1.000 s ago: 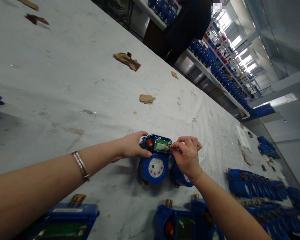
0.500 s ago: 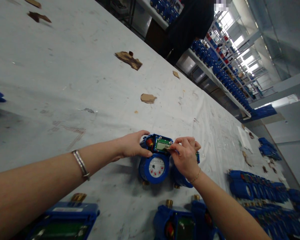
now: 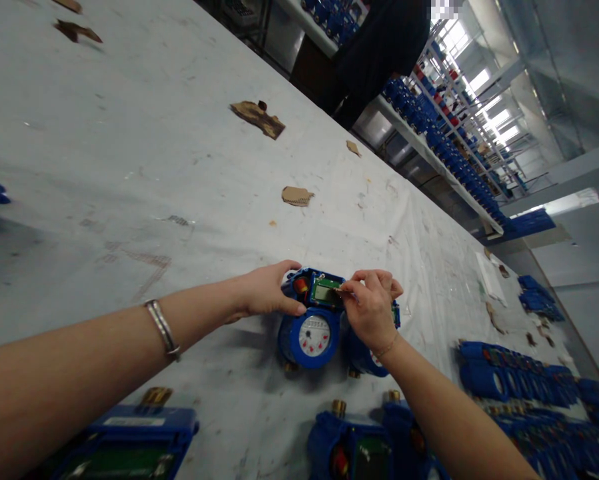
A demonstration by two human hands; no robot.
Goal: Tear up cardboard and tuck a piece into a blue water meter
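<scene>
A blue water meter (image 3: 309, 339) with a round white dial stands on the table, its upper housing uncovered. Inside that housing are a green circuit board with a display (image 3: 325, 292) and a red and yellow part (image 3: 300, 285). My left hand (image 3: 269, 290) grips the housing's left side, thumb in front and fingers behind. Pinched fingers of my right hand (image 3: 372, 307) are at the board's right edge; whatever small thing they may hold is hidden. Behind my right hand, a second blue meter (image 3: 362, 353) is partly covered.
More open blue meters (image 3: 349, 443) stand along the near edge, one large at lower left (image 3: 124, 440). Rows of meters (image 3: 509, 380) fill the right side. Torn cardboard pieces (image 3: 297, 196) lie on the white-covered table (image 3: 179, 153). Across it, a person in dark clothes (image 3: 384, 47) stands by another loaded bench.
My right hand has shifted very slightly up and to the right at the board's edge. My left hand keeps its grip on the meter.
</scene>
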